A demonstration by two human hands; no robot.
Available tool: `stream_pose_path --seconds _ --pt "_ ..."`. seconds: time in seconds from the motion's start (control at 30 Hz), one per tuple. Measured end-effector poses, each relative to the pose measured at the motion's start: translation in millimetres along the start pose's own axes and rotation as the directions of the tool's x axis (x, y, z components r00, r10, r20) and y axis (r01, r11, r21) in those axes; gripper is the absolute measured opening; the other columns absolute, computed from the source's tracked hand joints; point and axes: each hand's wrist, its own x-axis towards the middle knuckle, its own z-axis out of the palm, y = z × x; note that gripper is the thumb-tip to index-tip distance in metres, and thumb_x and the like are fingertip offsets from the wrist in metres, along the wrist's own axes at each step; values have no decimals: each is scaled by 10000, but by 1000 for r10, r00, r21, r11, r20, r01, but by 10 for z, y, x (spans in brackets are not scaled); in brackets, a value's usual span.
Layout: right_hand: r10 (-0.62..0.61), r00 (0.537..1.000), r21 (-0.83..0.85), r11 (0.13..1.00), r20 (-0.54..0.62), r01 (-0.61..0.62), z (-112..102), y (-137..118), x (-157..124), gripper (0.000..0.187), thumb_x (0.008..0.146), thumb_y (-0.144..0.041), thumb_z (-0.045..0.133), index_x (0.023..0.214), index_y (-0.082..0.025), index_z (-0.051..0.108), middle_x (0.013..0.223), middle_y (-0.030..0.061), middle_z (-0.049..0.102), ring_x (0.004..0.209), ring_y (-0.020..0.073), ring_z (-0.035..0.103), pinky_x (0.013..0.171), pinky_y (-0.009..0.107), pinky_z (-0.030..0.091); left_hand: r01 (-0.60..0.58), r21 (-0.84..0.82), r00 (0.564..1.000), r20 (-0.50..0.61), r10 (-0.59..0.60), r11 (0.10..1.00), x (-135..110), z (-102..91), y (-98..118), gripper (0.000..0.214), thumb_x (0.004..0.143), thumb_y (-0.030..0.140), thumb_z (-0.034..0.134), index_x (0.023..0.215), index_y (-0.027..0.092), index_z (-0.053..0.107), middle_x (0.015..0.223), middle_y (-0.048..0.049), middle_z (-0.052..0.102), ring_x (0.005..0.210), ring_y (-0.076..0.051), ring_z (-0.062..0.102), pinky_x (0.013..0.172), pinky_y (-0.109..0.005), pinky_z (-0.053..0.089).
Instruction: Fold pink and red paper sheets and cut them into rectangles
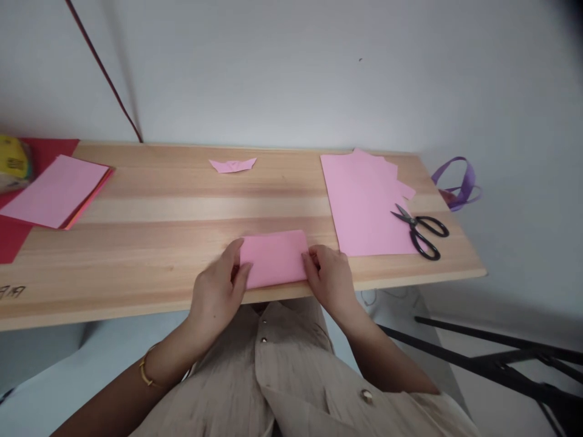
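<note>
A folded sheet of pink paper (274, 258) lies near the front edge of the wooden table, directly before me. My left hand (217, 288) grips its left edge, the thumb on top and the fingers mostly hidden. At the opposite edge, my right hand (331, 280) pinches the paper between thumb and bent fingers. Farther back sits a small folded pink paper shape (232, 165) with two pointed ends. Black-handled scissors (413, 227) rest with slightly parted blades on a larger pink sheet (364, 206) to the right of my right hand.
Pink and red paper sheets (61, 188) are stacked on the left, beside a yellow package (13, 159) cut off by the view. A purple ribbon loop (467, 182) hangs past the right edge of the wooden table (173, 224). Behind the table stands a pale wall.
</note>
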Motion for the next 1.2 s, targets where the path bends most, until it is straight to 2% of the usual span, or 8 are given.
stream_pose_path --seconds 0.17,0.27,0.4,0.5,0.6,0.8,1.2 --pt "6 1000 -17 1000 29 -6 -37 3 18 268 978 -346 422 824 -186 571 750 62 676 710 218 597 678 328 314 -16 -34 1000 -18 15 999 -3 18 -34 389 954 357 450 1275 159 542 913 -54 728 814 -207 700 749 -317 538" --pt "-8 998 46 999 68 5 -109 17 28 289 982 -393 425 845 -188 575 728 48 664 679 205 583 672 324 326 -31 -20 999 -27 31 999 4 40 -51 349 959 342 447 1230 162 576 962 -70 733 879 -216 703 801 -332 547" --pt "-57 992 172 984 109 38 -175 28 -18 268 978 -375 441 1090 -177 582 724 16 645 709 199 581 707 320 354 -73 11 997 -36 73 997 -6 58 -68 316 965 327 444 1172 158 613 1033 -95 735 956 -236 701 864 -360 549" --pt "-38 996 148 989 86 25 -149 18 -67 304 968 -343 449 1190 -165 556 729 15 626 740 209 571 725 331 354 -98 26 994 -52 99 995 -14 64 -73 307 972 318 441 1149 147 625 1056 -106 734 983 -246 700 888 -374 551" --pt "-7 999 107 994 40 3 -95 4 -85 284 963 -339 445 1138 -161 581 730 24 621 739 215 559 722 341 346 -118 33 991 -59 119 993 -19 62 -80 302 977 309 443 1146 137 625 1057 -111 734 992 -246 698 896 -379 553" --pt "0 1000 83 997 31 -3 -69 -13 -49 261 975 -368 424 1002 -177 600 720 34 637 724 212 557 721 348 345 -150 30 987 -49 151 988 -15 32 -103 267 976 299 454 1125 157 623 1060 -99 730 999 -242 693 899 -384 556" --pt "-14 1000 13 1000 0 14 -41 -16 -50 254 974 -361 436 1061 -170 579 664 14 605 686 201 572 722 335 358 -158 26 987 -21 159 987 27 -4 -74 239 974 304 452 1095 189 623 1025 -80 733 949 -230 701 866 -379 568"
